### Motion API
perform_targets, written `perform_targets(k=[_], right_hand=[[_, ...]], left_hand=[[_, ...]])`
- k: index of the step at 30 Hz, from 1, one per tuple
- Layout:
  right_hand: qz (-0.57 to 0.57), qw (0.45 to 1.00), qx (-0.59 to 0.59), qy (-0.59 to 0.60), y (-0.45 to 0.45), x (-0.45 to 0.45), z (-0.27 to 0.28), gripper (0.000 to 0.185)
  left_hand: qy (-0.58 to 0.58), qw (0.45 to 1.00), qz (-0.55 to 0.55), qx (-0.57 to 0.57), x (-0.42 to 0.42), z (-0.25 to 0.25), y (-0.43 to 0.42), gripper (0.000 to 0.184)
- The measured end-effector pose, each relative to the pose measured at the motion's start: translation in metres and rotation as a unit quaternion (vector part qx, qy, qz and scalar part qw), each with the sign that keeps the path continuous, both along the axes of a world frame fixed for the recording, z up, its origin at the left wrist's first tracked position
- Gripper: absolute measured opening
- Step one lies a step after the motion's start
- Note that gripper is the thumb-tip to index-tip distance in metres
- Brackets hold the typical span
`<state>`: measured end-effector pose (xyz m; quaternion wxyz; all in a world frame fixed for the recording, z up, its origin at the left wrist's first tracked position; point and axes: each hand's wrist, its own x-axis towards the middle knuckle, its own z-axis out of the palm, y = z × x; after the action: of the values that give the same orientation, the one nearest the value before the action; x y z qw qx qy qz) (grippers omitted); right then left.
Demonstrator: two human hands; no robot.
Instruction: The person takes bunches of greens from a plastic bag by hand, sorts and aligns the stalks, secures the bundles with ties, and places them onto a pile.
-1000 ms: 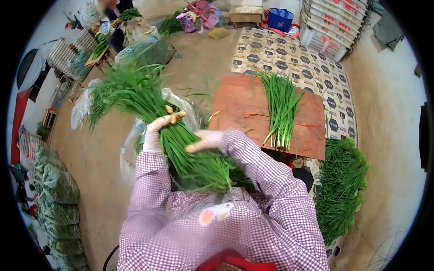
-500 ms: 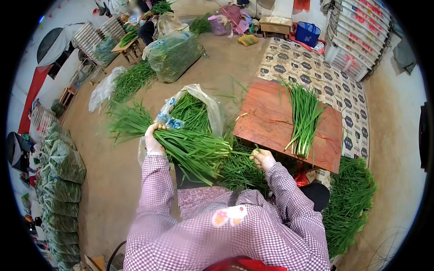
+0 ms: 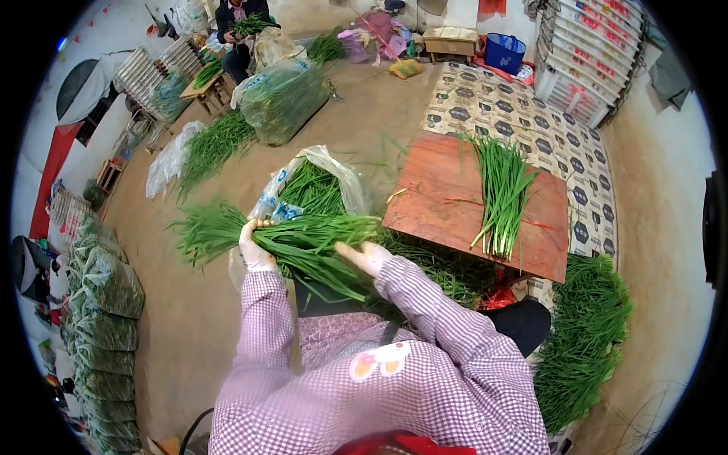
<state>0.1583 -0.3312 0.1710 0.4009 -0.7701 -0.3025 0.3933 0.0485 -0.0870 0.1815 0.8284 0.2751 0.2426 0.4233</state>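
My left hand (image 3: pixel 256 244) is wrapped round a thick bunch of chives (image 3: pixel 307 235), held sideways over my lap. Its leafy tips fan out to the left and its stalk ends lie to the right. My right hand (image 3: pixel 368 258) is at the lower right side of that bunch, fingers stretched out against the leaves. Just beyond the bunch, an open plastic bag (image 3: pixel 350 178) holds more chives. A smaller bundle of chives (image 3: pixel 504 201) lies on the reddish wooden board (image 3: pixel 432 182) to my right, near some red ties.
Loose chives (image 3: pixel 432 265) lie below the board, and a large heap (image 3: pixel 588 341) stands at the right. Stacked bags of greens (image 3: pixel 110 303) line the left. Ahead is a big filled bag (image 3: pixel 280 102); another person (image 3: pixel 241 38) sits behind it with greens. White crates (image 3: pixel 580 61) stand back right.
My right hand has moved left from beside the stalk ends onto the bunch; the thin strand it pinched no longer shows. The view has shifted slightly, showing more of the other person.
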Motion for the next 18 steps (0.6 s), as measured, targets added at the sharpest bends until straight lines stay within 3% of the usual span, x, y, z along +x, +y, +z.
perform_targets(k=[2, 3, 4, 6, 7, 10, 11, 12, 13, 14, 16, 18], right_hand=[[-0.015, 0.996, -0.088, -0.006, 0.017, 0.005, -0.01, 0.096], [-0.025, 0.998, -0.055, -0.002, 0.024, 0.006, -0.015, 0.084], [-0.026, 0.998, -0.055, -0.002, 0.024, 0.009, -0.021, 0.084], [-0.018, 0.994, -0.097, -0.05, 0.019, 0.011, -0.024, 0.07], [-0.026, 0.994, -0.06, -0.082, 0.014, 0.008, -0.025, 0.056], [-0.085, 0.992, -0.057, -0.078, 0.009, 0.023, -0.111, 0.042], [-0.113, 0.993, 0.006, -0.035, 0.006, 0.031, -0.188, 0.036], [-0.206, 0.974, 0.05, 0.085, -0.01, 0.032, -0.194, 0.031], [-0.307, 0.927, 0.103, 0.191, -0.026, 0.034, -0.199, 0.027], [-0.453, 0.806, 0.129, 0.359, -0.052, 0.031, -0.153, 0.025], [-0.292, 0.923, -0.044, 0.248, -0.089, 0.04, -0.166, 0.027], [-0.174, 0.969, 0.075, 0.16, -0.088, 0.033, -0.156, 0.042]], left_hand=[[0.0, 1.0, -0.01, 0.004, -0.004, -0.001, 0.0, 0.016], [-0.004, 1.0, -0.004, 0.011, -0.004, 0.0, -0.003, 0.017], [-0.008, 1.0, 0.002, 0.018, -0.004, 0.001, -0.005, 0.018], [-0.02, 0.999, -0.007, 0.031, -0.006, 0.001, -0.004, 0.019], [-0.016, 0.999, -0.004, 0.037, -0.006, 0.0, -0.003, 0.019], [0.004, 1.0, 0.007, 0.021, -0.01, 0.004, -0.006, 0.017], [0.011, 1.0, 0.009, 0.011, -0.011, 0.005, -0.007, 0.016], [0.017, 1.0, 0.01, 0.0, -0.011, 0.005, -0.007, 0.015], [0.005, 1.0, 0.007, 0.006, -0.014, -0.001, 0.001, 0.013], [0.006, 1.0, 0.008, 0.004, -0.018, -0.004, 0.003, 0.013], [-0.016, 1.0, 0.006, -0.013, -0.018, -0.005, 0.007, 0.013], [0.003, 1.0, 0.007, 0.001, -0.018, -0.006, 0.002, 0.014]])
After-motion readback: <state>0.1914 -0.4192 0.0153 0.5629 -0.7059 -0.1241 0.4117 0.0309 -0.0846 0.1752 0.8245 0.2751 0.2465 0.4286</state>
